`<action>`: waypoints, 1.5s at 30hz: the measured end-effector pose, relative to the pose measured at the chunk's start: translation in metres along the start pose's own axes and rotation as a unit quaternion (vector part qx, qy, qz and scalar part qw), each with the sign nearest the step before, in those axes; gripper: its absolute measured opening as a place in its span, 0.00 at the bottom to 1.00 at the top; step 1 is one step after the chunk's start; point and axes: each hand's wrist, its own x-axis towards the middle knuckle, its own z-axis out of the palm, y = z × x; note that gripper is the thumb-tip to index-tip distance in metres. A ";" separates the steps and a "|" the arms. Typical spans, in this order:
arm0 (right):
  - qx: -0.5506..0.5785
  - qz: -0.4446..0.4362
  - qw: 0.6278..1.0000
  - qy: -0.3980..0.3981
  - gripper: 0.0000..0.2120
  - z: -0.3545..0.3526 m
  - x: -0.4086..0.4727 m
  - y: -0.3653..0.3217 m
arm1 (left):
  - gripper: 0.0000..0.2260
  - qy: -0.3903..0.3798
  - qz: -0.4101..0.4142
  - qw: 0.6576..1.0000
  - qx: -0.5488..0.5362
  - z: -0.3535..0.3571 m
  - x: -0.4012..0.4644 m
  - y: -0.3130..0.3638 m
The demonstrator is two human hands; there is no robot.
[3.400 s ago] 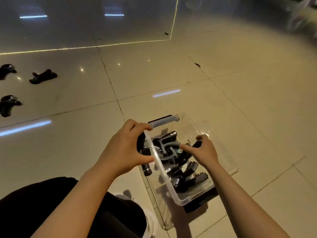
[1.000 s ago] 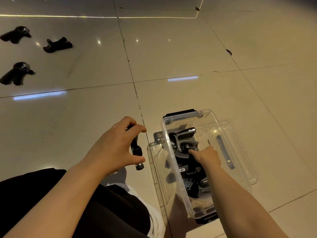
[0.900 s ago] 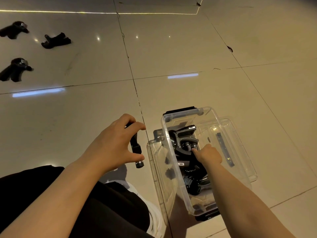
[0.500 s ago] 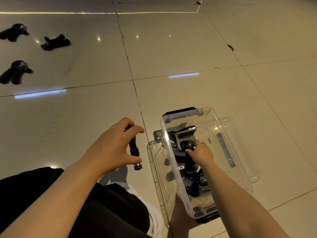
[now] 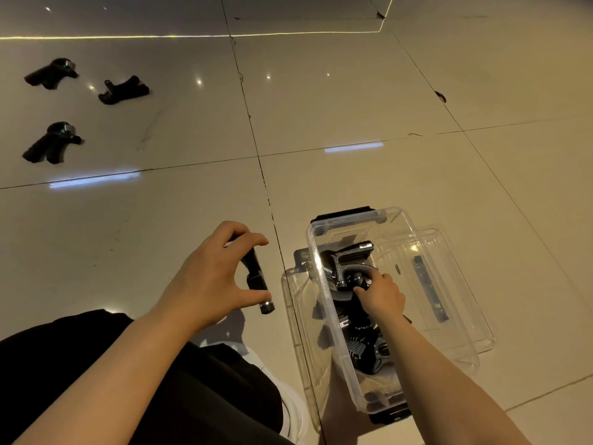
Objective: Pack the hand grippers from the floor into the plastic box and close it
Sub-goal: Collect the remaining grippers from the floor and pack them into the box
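The clear plastic box [image 5: 426, 252] stands open on the floor at lower right and holds several black hand grippers [image 5: 348, 258]. My right hand [image 5: 380, 293] reaches inside the box and pinches the knob of one gripper there. Left of the box, my left hand [image 5: 208, 277] holds a black hand gripper [image 5: 256, 281] between thumb and fingers, just above the floor. Three more black hand grippers lie far to the upper left on the tiles: one [image 5: 51, 72], another [image 5: 123, 89], and a third [image 5: 51, 142].
The clear lid [image 5: 481, 326] lies flat under the box, sticking out on its right and left sides. My knee in black cloth [image 5: 96, 364] and a white shoe [image 5: 292, 409] are at the bottom left. Glossy beige tiles stretch all around.
The view has tilted down slightly. My right hand has closed on a gripper's knob inside the box. My left hand keeps its gripper beside the box, almost unmoved.
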 end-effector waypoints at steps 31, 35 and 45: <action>0.195 -0.515 0.831 0.075 0.20 -0.128 -0.153 -0.053 | 0.37 0.119 -0.042 0.933 -0.337 0.023 -0.028 0.076; 0.203 -0.512 0.834 0.031 0.16 -0.134 -0.156 -0.052 | 0.42 0.056 -0.027 0.926 -0.373 0.028 -0.023 0.070; 0.485 -0.404 0.774 0.050 0.19 -0.164 -0.157 -0.051 | 0.47 -0.035 -0.065 0.918 -0.389 0.041 -0.022 0.065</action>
